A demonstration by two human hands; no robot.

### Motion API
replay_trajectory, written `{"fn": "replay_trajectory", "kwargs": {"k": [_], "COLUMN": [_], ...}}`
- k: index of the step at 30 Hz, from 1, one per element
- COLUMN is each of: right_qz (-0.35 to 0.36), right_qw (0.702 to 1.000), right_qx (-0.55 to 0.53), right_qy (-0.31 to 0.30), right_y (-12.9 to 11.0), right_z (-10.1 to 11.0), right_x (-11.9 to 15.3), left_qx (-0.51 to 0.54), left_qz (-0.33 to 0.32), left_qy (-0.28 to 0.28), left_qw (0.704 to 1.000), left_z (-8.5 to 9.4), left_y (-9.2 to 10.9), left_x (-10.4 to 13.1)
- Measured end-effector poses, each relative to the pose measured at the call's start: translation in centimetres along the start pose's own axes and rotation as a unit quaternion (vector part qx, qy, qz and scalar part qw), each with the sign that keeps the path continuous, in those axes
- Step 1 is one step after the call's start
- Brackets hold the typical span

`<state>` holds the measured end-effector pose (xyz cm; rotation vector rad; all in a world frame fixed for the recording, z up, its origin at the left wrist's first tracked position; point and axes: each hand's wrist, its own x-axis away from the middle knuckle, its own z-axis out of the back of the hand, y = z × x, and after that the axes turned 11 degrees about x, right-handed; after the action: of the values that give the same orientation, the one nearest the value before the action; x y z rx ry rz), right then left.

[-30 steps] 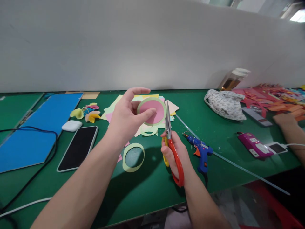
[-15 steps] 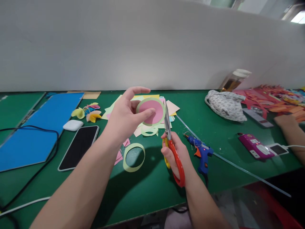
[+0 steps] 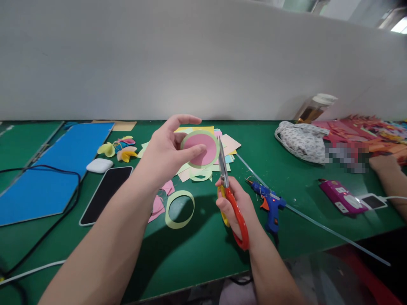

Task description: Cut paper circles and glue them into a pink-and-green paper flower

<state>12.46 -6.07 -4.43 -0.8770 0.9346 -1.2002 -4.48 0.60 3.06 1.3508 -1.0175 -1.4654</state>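
Between the thumb and fingers of my left hand [image 3: 171, 148] is a paper disc [image 3: 203, 156], pink in the middle with a pale green rim. My right hand [image 3: 237, 203] grips scissors [image 3: 229, 195] by their red and yellow handles. The blades point upward, nearly closed, along the right edge of the disc. Below the disc, a pale green paper ring [image 3: 170, 218] lies on the table. Pink paper scraps [image 3: 157, 207] sit beside my left forearm. Behind the disc, a pile of coloured paper [image 3: 230, 144] is partly hidden by my left hand.
A blue glue gun [image 3: 270, 203] with a long glue stick lies right of the scissors. Left are a phone [image 3: 106, 195], a white case [image 3: 99, 165] and paper petals [image 3: 125, 153]. Farther right are a cloth bundle [image 3: 300, 142], a purple power strip [image 3: 341, 197] and another person's hand [image 3: 386, 167].
The view has shifted very slightly. Both hands keep nearly the same pose, with the scissor blades still at the disc's right edge.
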Motion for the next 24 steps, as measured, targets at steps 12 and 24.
{"fn": "replay_trajectory", "kwargs": {"k": [12, 24], "right_qz": [0.001, 0.001], "right_qw": [0.999, 0.997], "right_qx": [0.012, 0.036], "right_qy": [-0.033, -0.066], "right_y": [0.1, 0.4], "right_z": [0.4, 0.8], "right_x": [-0.1, -0.3], "left_qx": [-0.051, -0.048], "left_qz": [0.033, 0.029], "left_qy": [-0.045, -0.065], "left_qw": [0.997, 0.996], "left_z": [0.9, 1.5], "left_y": [1.2, 1.4], "left_x": [0.1, 0.0]}}
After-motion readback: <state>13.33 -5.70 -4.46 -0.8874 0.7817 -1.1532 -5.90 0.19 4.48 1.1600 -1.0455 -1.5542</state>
